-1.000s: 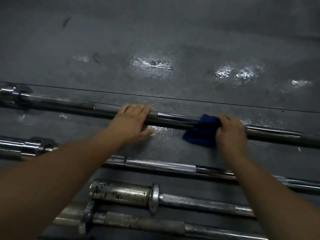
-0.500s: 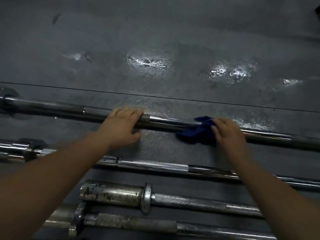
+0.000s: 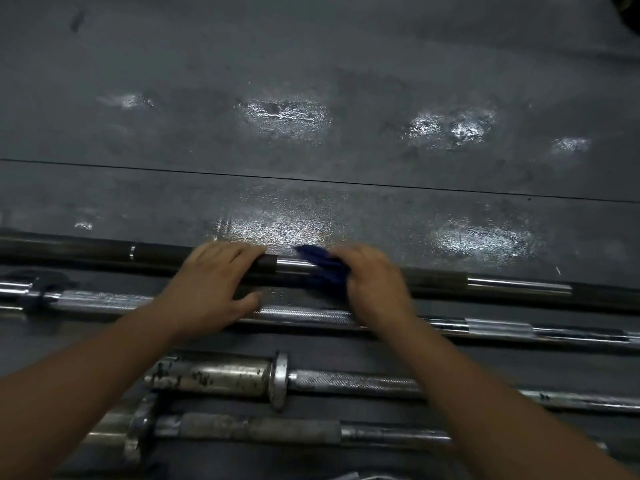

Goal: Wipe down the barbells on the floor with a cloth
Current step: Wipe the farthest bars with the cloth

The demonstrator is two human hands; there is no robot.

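The far barbell (image 3: 433,277) lies on the floor (image 3: 311,64), running left to right. The right hand (image 3: 375,282) presses a blue cloth (image 3: 323,263) on it, fingers curled over. The left hand (image 3: 211,285) rests flat on the bar, just beside the cloth.

A dark, glossy floor (image 3: 311,64) carries four barbells. The far barbell (image 3: 433,277) runs under the fingers (image 3: 239,252); the second barbell (image 3: 304,315), third barbell (image 3: 346,379) and nearest barbell (image 3: 259,427) lie nearer than them.

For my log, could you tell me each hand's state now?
Left hand: open, resting on the farthest barbell.
Right hand: gripping the blue cloth.
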